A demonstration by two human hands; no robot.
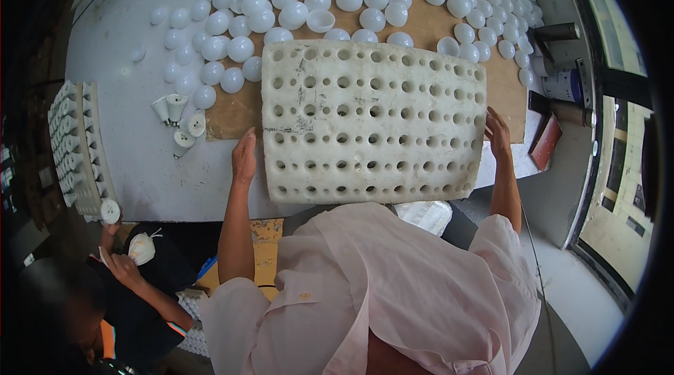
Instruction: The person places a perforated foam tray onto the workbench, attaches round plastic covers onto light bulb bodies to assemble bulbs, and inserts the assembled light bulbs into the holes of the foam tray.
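A large off-white foam tray (390, 126) with rows of large and small round holes spans the space in front of me. My left hand (243, 156) is at its left edge and my right hand (498, 133) grips the right edge, so the tray is held between the two. The fingers of both hands are partly hidden along the edges. Just beyond the tray, many glossy white bulb domes (293, 15) cover a brown cardboard sheet (232, 112). Several white bulb bases (184, 138) rest on the table left of my left hand.
On the table's (154, 178) left end stands a holder (88, 143) filled with white bulb bases. A co-worker's hand (123, 268) is at the lower left, near a round white part (110, 211). At the right are a dark cylinder (558, 32) and a red box (545, 143).
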